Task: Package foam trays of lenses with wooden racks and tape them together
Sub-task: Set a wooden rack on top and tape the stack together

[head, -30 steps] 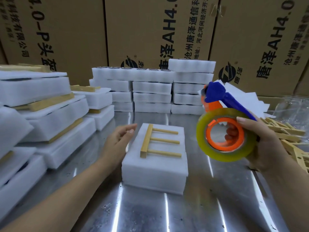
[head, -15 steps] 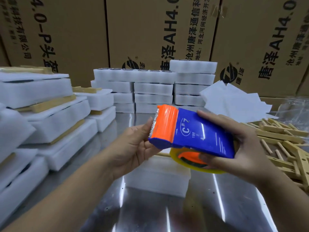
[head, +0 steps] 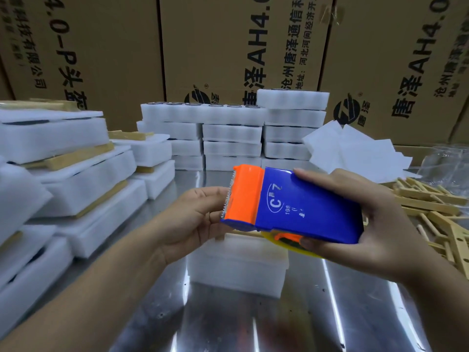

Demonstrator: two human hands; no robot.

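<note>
Taping stage, no strip apparently laid yet: tape dispenser (head: pixel 304 209) clasped across its blue body by right hand (head: pixel 378 224); left hand (head: pixel 193 222) at the toothed orange end, fingertips hidden, hold undeterminable. Directly beneath the fingers, foam tray stack (head: pixel 238 268) topped by wooden rack (head: pixel 250 233). Seemingly finished bundles (head: pixel 83 196) piled left of the left fingers.

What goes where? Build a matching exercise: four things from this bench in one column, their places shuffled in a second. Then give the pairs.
Things
1. tape dispenser
2. loose wooden racks
3. foam package
4. cardboard boxes

Places
A. heaped at the right side of the metal table
B. along the back, behind everything else
C. gripped in the right hand, above the table
D. on the table, just below the dispenser

Pairs: 1-C, 2-A, 3-D, 4-B
</note>
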